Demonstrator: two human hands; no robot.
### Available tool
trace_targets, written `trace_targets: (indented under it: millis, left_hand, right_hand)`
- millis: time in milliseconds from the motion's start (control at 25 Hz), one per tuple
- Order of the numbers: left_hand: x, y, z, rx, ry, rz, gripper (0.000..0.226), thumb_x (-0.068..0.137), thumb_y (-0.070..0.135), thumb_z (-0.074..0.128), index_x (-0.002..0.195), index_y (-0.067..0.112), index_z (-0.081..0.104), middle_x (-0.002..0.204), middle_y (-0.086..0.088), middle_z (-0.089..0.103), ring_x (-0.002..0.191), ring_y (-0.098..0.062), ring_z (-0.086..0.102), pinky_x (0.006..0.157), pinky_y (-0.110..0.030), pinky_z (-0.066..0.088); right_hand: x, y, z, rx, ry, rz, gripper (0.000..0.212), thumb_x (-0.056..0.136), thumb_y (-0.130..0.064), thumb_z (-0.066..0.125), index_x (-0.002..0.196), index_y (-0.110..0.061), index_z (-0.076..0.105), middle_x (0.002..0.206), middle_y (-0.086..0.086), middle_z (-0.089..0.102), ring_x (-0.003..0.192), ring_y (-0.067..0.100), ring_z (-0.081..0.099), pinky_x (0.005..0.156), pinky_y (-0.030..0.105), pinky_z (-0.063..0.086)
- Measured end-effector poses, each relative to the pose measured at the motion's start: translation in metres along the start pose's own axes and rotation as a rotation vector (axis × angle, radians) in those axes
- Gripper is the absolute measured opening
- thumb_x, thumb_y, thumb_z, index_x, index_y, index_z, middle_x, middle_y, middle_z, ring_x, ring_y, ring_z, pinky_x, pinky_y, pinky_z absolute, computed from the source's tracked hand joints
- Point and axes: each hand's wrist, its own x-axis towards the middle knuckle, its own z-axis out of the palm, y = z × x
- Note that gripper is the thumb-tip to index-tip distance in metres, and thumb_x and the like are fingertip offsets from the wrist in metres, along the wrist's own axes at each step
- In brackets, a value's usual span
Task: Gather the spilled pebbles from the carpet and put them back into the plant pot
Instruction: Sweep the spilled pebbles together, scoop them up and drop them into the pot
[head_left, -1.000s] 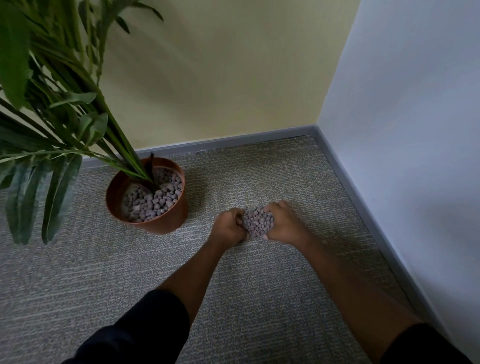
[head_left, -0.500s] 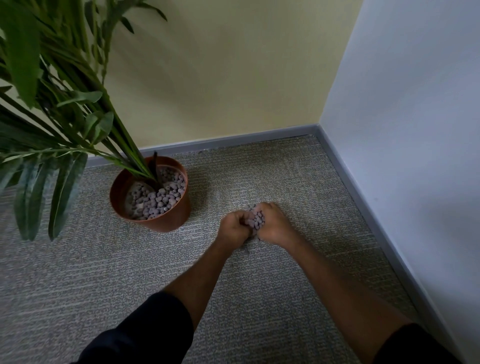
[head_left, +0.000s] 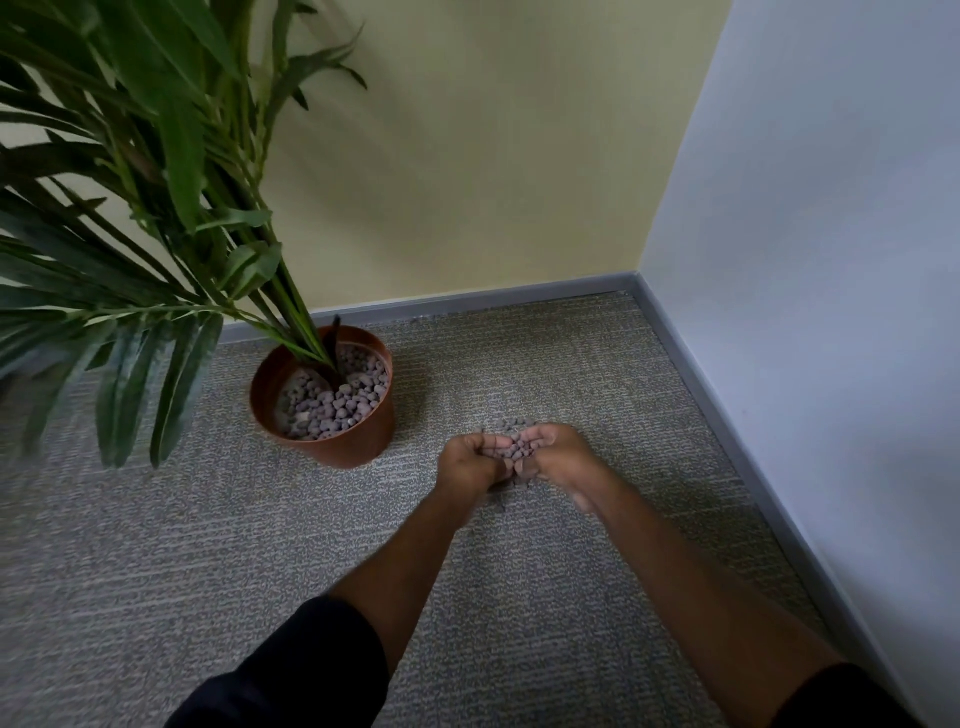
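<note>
1. Both hands were pressed side by side into one bowl: the left hand (head_left: 470, 462) and the right hand (head_left: 558, 457) touched along their inner edges, fingers curled up, closed around a heap of pebbles (head_left: 511, 451). Cupping them together likely kept the loose load from slipping through.
2. The pebbles looked small, rounded, grey-brown and matte, like fired clay beads, so they would roll and scatter easily.
3. A few stray pebbles (head_left: 506, 426) lay on the carpet (head_left: 571, 597) just beyond the fingertips, toward the far wall edge; these remained to be gathered.
4. The carpet was grey, short-looped and ribbed.
5. The plant pot (head_left: 332, 441), smooth terracotta-coloured and round, stood near the hands toward the carpet's far left edge, already partly filled with pebbles around stiff green stems.
</note>
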Motion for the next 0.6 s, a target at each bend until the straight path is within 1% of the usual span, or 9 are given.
trace_targets:
  millis: [80,120,200,240,280,400,440,520,600]
  left_hand:
    - [-0.006,0.004,-0.004,-0.033,0.002,0.013,0.029,0.09,-0.02,0.067,0.113,-0.003,0.072,0.091,-0.013,0.079,0.068,-0.012,0.079,0.058,-0.024,0.063]
    - [-0.009,0.006,-0.006,-0.041,0.003,0.021,0.028,0.09,-0.019,0.068,0.111,-0.001,0.072,0.093,-0.014,0.079,0.071,-0.015,0.08,0.06,-0.026,0.064]
    - [-0.014,0.011,-0.011,-0.062,0.011,0.037,0.028,0.09,-0.018,0.068,0.11,0.0,0.072,0.099,-0.016,0.08,0.079,-0.021,0.08,0.065,-0.029,0.066]
    - [-0.016,0.013,-0.014,-0.074,0.016,0.048,0.028,0.09,-0.019,0.068,0.112,-0.002,0.072,0.102,-0.018,0.079,0.082,-0.022,0.079,0.066,-0.028,0.066]
    - [-0.018,0.016,-0.017,-0.083,0.02,0.058,0.029,0.09,-0.02,0.067,0.114,-0.005,0.071,0.104,-0.02,0.079,0.085,-0.023,0.079,0.068,-0.028,0.066]
    - [-0.023,0.027,-0.026,-0.098,0.038,0.091,0.032,0.088,-0.022,0.066,0.114,-0.004,0.071,0.112,-0.025,0.078,0.097,-0.028,0.079,0.084,-0.033,0.067]
    - [-0.025,0.03,-0.029,-0.102,0.043,0.105,0.032,0.088,-0.022,0.066,0.113,-0.003,0.071,0.115,-0.026,0.078,0.099,-0.028,0.078,0.087,-0.034,0.066]
    - [-0.03,0.038,-0.038,-0.107,0.059,0.135,0.03,0.088,-0.021,0.067,0.111,-0.002,0.072,0.117,-0.027,0.077,0.099,-0.027,0.076,0.087,-0.031,0.066]
    - [-0.033,0.047,-0.048,-0.113,0.085,0.158,0.03,0.088,-0.02,0.069,0.114,-0.004,0.072,0.117,-0.027,0.076,0.103,-0.029,0.076,0.093,-0.037,0.065]
  right_hand:
    - [-0.005,-0.007,0.0,0.033,-0.002,-0.009,0.051,0.078,0.019,0.073,0.12,-0.009,0.072,0.112,0.009,0.081,0.099,0.02,0.082,0.089,0.034,0.068]
    - [-0.008,-0.012,0.001,0.045,-0.007,-0.02,0.05,0.078,0.02,0.073,0.119,-0.009,0.073,0.11,0.01,0.082,0.097,0.019,0.082,0.087,0.032,0.068]
    - [-0.013,-0.021,0.003,0.059,-0.014,-0.04,0.051,0.079,0.019,0.073,0.122,-0.008,0.072,0.114,0.012,0.081,0.104,0.022,0.08,0.093,0.035,0.067]
    - [-0.017,-0.025,0.005,0.063,-0.016,-0.045,0.051,0.08,0.019,0.074,0.124,-0.008,0.072,0.116,0.012,0.08,0.107,0.024,0.079,0.096,0.037,0.066]
    - [-0.019,-0.03,0.007,0.066,-0.017,-0.05,0.051,0.081,0.018,0.074,0.125,-0.009,0.072,0.116,0.011,0.08,0.108,0.024,0.079,0.096,0.036,0.066]
    - [-0.029,-0.048,0.014,0.061,-0.021,-0.071,0.049,0.082,0.017,0.075,0.12,-0.013,0.074,0.112,0.006,0.081,0.103,0.018,0.079,0.085,0.027,0.066]
    - [-0.032,-0.054,0.017,0.06,-0.023,-0.079,0.048,0.082,0.017,0.075,0.118,-0.015,0.074,0.11,0.005,0.081,0.102,0.018,0.079,0.084,0.027,0.066]
    - [-0.037,-0.067,0.025,0.055,-0.03,-0.093,0.045,0.083,0.017,0.075,0.114,-0.016,0.074,0.11,0.006,0.08,0.102,0.019,0.079,0.087,0.03,0.067]
    - [-0.04,-0.082,0.034,0.035,-0.035,-0.098,0.042,0.084,0.016,0.075,0.107,-0.019,0.074,0.111,0.008,0.08,0.104,0.021,0.079,0.093,0.035,0.067]
